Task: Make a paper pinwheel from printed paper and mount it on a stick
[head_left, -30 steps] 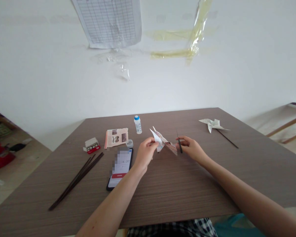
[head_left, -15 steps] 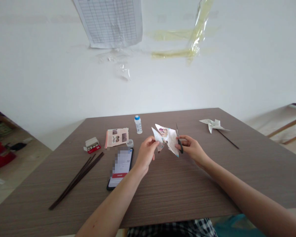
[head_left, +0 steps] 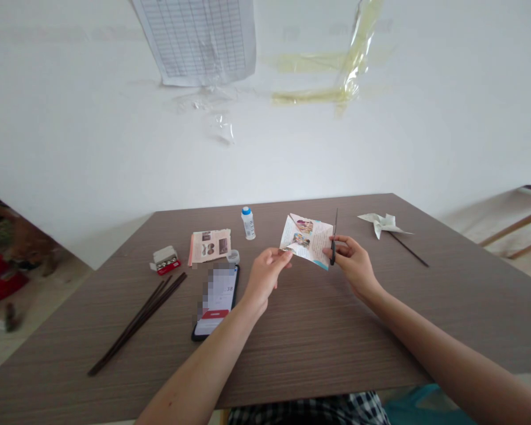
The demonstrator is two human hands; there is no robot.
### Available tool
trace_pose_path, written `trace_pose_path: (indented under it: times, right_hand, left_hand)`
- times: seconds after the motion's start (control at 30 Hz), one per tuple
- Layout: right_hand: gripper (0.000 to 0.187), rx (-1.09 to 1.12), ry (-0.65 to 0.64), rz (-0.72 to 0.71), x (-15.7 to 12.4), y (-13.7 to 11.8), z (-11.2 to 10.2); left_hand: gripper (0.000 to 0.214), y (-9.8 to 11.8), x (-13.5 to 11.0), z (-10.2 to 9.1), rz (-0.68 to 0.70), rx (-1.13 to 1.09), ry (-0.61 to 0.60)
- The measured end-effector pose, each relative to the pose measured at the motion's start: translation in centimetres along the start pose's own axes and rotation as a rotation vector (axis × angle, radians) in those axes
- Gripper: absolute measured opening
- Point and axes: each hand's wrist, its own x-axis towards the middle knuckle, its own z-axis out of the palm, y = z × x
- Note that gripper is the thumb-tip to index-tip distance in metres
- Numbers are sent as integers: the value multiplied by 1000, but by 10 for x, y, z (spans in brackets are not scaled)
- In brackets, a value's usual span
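Note:
A square of printed paper [head_left: 312, 241] with small colour pictures and slits cut in from its corners is held above the table. My left hand [head_left: 268, 271] pinches its lower left corner between thumb and fingers. At the paper's right edge, my right hand [head_left: 353, 260] is closed on a pair of dark-handled scissors [head_left: 333, 251], blades pointing up and away. The fingers of that hand also touch the paper's edge. A finished paper pinwheel [head_left: 383, 224] on a dark stick lies to the right of my hands.
On the wooden table [head_left: 318, 348], left of my hands, are a phone [head_left: 216, 301], dark sticks [head_left: 137, 324], a small open red-and-white box [head_left: 166, 261], printed paper sheets [head_left: 209, 245], a tape roll [head_left: 233, 257] and a blue-capped bottle [head_left: 248, 224]. A white wall [head_left: 115, 130] stands behind.
The paper has turned and flattened, so its printed face shows more fully. My right hand and the scissors have shifted slightly right, and the left hand now holds a lower corner.

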Motion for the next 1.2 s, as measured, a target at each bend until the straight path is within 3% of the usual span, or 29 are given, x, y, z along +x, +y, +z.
trace_pose_path:
  times: [0.13, 0.5, 0.87, 1.2]
  right_hand:
    - [72, 21, 62, 2, -3, -2, 5]
    - [67, 86, -16, 10, -9, -2, 16]
    - [65, 137, 71, -39, -18, -4, 27]
    - [70, 52, 37, -31, -20, -2, 30]
  left_hand:
    - [30, -6, 1, 0, 4, 13, -24]
    - [29, -17, 9, -4, 92, -34, 65]
    - [26, -24, -3, 11, -56, -49, -25]
    - [19, -30, 1, 12, -32, -101, -9]
